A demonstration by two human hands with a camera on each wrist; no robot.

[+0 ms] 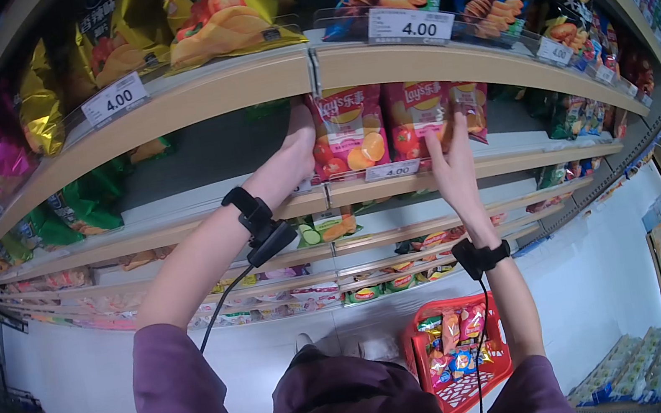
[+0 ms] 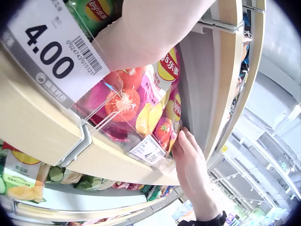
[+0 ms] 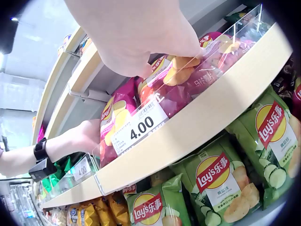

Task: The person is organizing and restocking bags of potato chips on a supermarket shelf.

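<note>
Head view: pink chip bags (image 1: 346,115) already stand upright on the shelf (image 1: 527,163) between the fingers of the left hand (image 1: 301,147), whose grip I cannot tell, and those of the right hand (image 1: 455,176), straight against the end bag (image 1: 477,116), perhaps not yet squared.

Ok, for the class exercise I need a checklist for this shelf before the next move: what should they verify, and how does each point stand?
1. Left hand at the pink Lay's bags: ok, by the left edge of the row.
2. Left hand's hold: cannot tell, fingertips hidden.
3. Right hand at the bags: ok, at the row's right end.
4. Bags facing forward: ok, their logos show in the head view.
5. Price label in front readable: ok, 4.00.
6. A hand free for the red basket on the floor: not ok, both are at the bags.
</note>
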